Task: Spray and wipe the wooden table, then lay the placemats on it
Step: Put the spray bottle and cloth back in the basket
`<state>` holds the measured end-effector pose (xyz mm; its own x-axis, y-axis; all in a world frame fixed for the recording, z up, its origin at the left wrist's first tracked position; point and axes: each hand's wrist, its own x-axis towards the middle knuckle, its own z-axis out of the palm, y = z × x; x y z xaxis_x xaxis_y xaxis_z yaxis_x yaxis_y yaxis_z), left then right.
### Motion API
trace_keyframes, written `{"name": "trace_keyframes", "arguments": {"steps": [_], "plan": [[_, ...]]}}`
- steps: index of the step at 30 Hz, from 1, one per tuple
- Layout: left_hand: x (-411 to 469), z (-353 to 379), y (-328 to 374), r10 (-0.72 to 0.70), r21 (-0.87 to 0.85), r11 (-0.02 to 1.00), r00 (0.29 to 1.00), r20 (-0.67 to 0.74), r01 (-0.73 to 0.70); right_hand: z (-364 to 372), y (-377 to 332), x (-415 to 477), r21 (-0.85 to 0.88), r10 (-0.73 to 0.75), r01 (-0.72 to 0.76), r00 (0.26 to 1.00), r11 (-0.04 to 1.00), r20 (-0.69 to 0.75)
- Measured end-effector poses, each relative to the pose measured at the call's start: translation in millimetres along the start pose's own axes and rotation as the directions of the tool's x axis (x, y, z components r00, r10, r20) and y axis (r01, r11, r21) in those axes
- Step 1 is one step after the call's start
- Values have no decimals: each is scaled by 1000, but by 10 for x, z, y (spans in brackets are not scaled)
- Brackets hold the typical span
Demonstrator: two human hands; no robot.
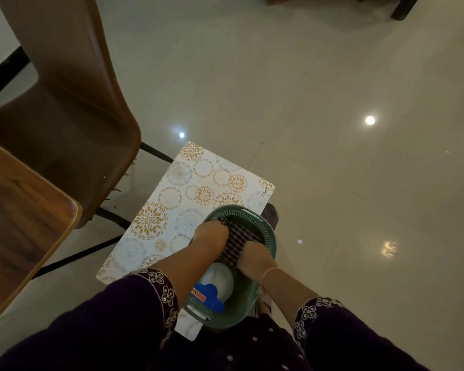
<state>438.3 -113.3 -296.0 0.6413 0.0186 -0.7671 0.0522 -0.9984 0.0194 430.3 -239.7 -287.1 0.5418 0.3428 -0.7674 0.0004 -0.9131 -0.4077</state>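
Note:
A green perforated basket (268, 231) sits on a white placemat (177, 199) printed with gold and grey circles, which lies on a low stool. Inside the basket are a dark checked cloth (239, 242) and a white spray bottle (220, 279) with a blue trigger head. My left hand (210, 234) grips the cloth's left edge and my right hand (255, 255) grips its right edge, both inside the basket. The wooden table (16, 215) shows only as a corner at the left.
A brown moulded chair (65, 103) with black legs stands between the table and the stool. Glossy cream floor tiles (332, 129) stretch to the right and beyond. Dark furniture legs (402, 9) show at the top right.

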Motion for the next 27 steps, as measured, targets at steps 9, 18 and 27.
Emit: {"name": "trace_keyframes", "arguments": {"steps": [9,18,27], "plan": [[32,172,-38,-73,-23,997,989,131,77,154,46,61,-53,-22,34,978,998,205],[-37,201,-75,170,78,982,984,45,-173,314,64,54,-338,-16,90,977,937,215],[-358,67,-222,169,-228,954,977,-133,-196,159,112,-231,-343,-291,220,941,913,-173]]}}
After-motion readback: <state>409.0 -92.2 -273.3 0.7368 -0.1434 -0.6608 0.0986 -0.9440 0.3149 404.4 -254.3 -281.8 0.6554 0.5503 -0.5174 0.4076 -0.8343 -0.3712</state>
